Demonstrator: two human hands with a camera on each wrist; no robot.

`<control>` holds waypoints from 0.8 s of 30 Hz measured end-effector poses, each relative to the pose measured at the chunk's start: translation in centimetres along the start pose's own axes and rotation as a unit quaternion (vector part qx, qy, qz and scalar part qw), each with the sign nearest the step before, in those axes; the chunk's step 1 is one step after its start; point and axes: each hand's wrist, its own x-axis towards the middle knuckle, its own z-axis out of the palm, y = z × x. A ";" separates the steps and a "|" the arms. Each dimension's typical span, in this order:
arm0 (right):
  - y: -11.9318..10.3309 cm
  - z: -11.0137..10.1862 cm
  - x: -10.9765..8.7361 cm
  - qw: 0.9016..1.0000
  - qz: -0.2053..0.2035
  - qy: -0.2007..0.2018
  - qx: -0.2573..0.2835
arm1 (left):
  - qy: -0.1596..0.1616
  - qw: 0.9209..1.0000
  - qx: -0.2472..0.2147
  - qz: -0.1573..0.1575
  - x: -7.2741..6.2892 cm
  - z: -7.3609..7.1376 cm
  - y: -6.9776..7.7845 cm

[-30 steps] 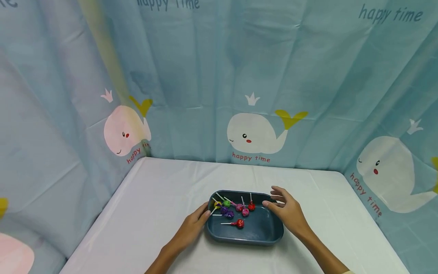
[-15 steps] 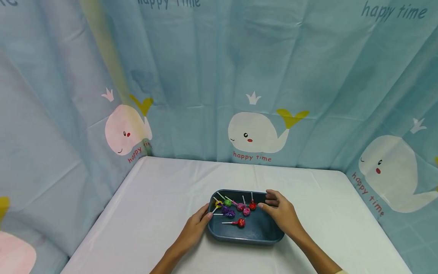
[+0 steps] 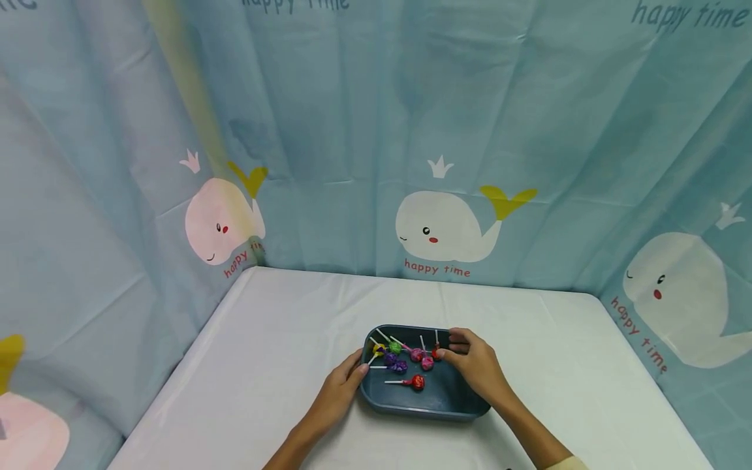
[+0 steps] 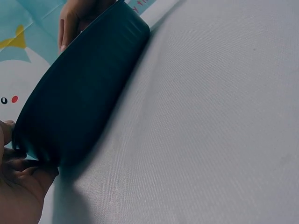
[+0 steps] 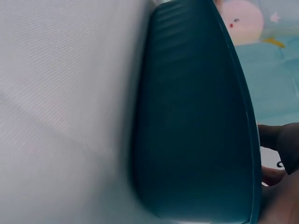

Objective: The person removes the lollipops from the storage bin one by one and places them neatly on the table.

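Note:
A dark blue-green tray [image 3: 449,391] with several wrapped lollipops inside stands on the table. My left hand [image 3: 333,397] grips its left end, thumb at the rim and fingers against the outer wall, as the left wrist view shows. Over the back right part of the tray is my right hand [image 3: 480,371], its thumb tip right at a red lollipop [image 3: 435,354] whose stick points back. Pink lollipops [image 3: 427,363] lie just left of it. Farther left are purple [image 3: 399,367], green [image 3: 395,347] and yellow [image 3: 378,350] ones. Another red lollipop [image 3: 418,382] lies nearer the front.
White cloth [image 3: 294,326] covers the table around the tray. Behind and beside the table hangs a blue curtain [image 3: 329,222] printed with whales.
My right hand has moved left and inward over the tray, from its right back rim to the red lollipop. My left hand keeps its grip on the tray.

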 end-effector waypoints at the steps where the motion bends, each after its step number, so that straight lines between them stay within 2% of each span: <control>1: 0.0 0.1 0.1 1.000 0.001 -0.001 -0.003 | 0.000 1.000 0.000 0.000 0.0 0.0 0.0; 10: -0.3 0.8 0.6 0.999 0.017 -0.011 -0.026 | -0.001 1.000 -0.004 0.002 0.0 0.1 -0.2; 24: 0.0 1.5 1.2 0.998 -0.003 -0.015 -0.065 | 0.004 1.000 -0.005 0.002 -0.2 0.0 -0.4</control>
